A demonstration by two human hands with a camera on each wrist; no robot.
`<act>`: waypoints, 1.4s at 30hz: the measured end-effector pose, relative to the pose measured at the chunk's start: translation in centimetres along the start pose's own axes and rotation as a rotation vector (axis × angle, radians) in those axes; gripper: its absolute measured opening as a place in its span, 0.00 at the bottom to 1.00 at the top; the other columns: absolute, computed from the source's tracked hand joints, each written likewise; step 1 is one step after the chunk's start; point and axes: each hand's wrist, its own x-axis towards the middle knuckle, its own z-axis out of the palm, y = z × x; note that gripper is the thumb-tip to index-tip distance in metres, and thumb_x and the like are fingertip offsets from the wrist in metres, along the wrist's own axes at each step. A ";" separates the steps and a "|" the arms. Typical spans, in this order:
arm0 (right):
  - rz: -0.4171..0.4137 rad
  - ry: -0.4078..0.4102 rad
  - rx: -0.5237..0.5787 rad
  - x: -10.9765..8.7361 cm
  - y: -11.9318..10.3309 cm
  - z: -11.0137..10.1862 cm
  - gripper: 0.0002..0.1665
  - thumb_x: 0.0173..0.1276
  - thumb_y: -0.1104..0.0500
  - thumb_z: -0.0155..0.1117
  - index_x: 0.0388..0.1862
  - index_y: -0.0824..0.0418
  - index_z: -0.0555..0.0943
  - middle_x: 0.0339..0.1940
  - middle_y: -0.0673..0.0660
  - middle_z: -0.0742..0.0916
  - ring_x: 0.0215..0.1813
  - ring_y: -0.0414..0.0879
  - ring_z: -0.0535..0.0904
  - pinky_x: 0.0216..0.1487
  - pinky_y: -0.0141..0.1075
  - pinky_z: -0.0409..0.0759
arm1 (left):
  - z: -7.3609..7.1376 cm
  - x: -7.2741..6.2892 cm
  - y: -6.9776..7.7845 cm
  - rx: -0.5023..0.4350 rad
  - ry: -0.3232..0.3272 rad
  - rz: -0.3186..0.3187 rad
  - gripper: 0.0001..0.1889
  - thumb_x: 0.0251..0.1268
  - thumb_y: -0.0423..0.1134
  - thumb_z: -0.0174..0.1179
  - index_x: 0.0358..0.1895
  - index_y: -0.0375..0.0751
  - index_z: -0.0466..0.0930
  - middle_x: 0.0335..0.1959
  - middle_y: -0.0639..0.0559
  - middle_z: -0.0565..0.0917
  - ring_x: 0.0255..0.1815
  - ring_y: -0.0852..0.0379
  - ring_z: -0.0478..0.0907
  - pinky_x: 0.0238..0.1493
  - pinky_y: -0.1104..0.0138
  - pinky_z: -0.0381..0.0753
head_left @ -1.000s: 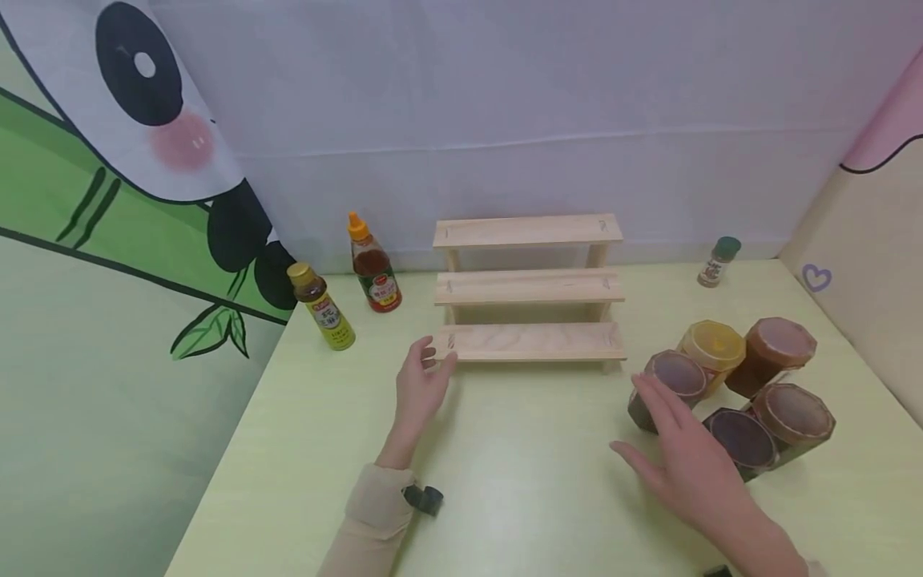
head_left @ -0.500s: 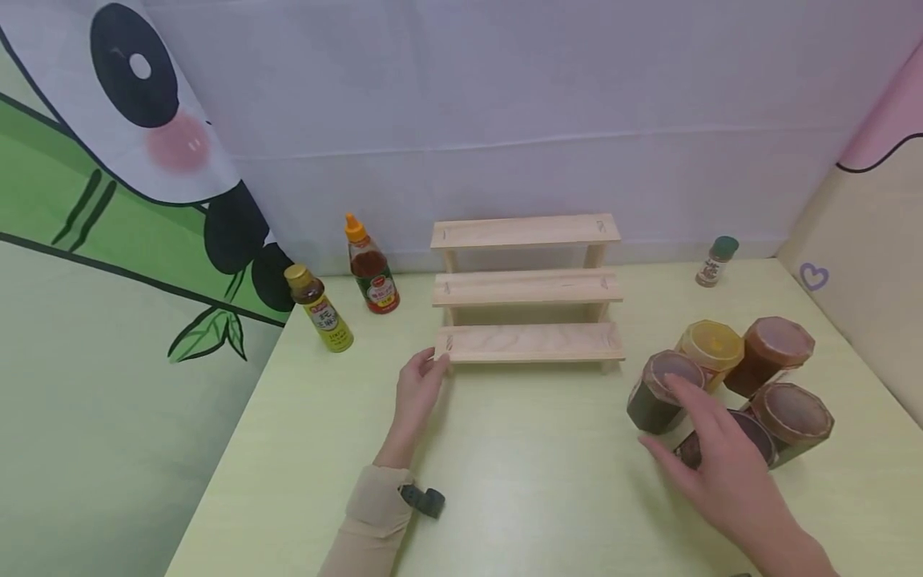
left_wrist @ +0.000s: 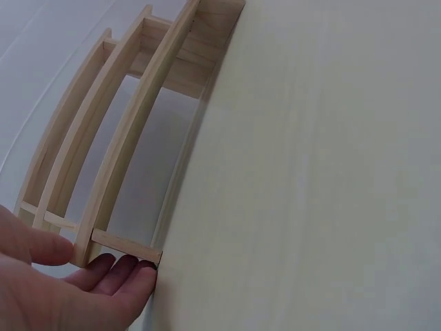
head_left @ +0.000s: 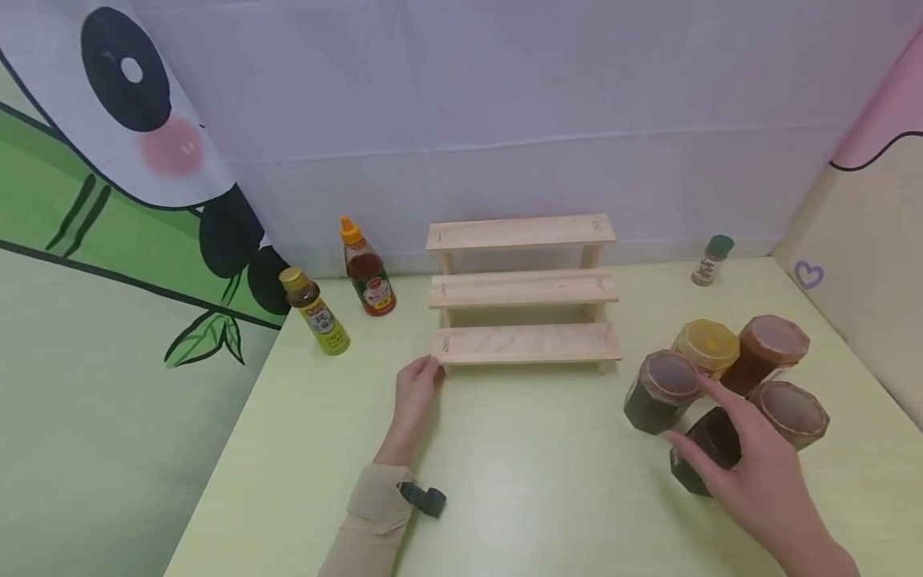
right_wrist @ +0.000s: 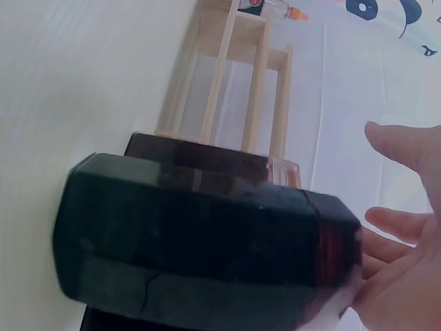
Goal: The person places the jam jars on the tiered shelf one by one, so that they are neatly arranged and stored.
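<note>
My left hand (head_left: 417, 393) grips the left end of the lowest board of a three-tier wooden shelf (head_left: 526, 344). In the left wrist view the thumb lies at the board's corner and the curled fingers (left_wrist: 131, 276) are against the end leg. My right hand (head_left: 771, 481) is spread over the group of jars, thumb and forefinger wide apart. Nearest to it are a dark jar (head_left: 698, 465), partly covered by the hand, and another dark jar (head_left: 652, 401) to its left. In the right wrist view a large dark jar (right_wrist: 200, 241) fills the foreground beside the fingers.
Behind the hand stand a yellow-topped jar (head_left: 710, 344), a brown jar (head_left: 767, 349) and another brownish jar (head_left: 792, 413). A green-capped shaker (head_left: 711, 260) is at the back right. Two sauce bottles, one yellow-labelled (head_left: 320, 320) and one orange-capped (head_left: 371, 280), stand at the left.
My left hand has closed in on the shelf's left end and now grips it. My right hand has moved rightward over the jars, uncovering the left dark jar. The view has shifted slightly.
</note>
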 end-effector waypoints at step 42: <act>0.203 0.113 -0.089 -3.8 1.7 -2.4 0.62 0.22 0.67 0.87 0.66 0.61 0.72 0.56 0.64 0.80 0.60 0.21 0.63 0.57 0.12 0.58 | 0.1 -0.2 0.0 0.108 0.021 0.014 0.18 0.76 0.38 0.45 0.53 0.25 0.76 0.52 0.37 0.79 0.54 0.47 0.75 0.58 0.58 0.75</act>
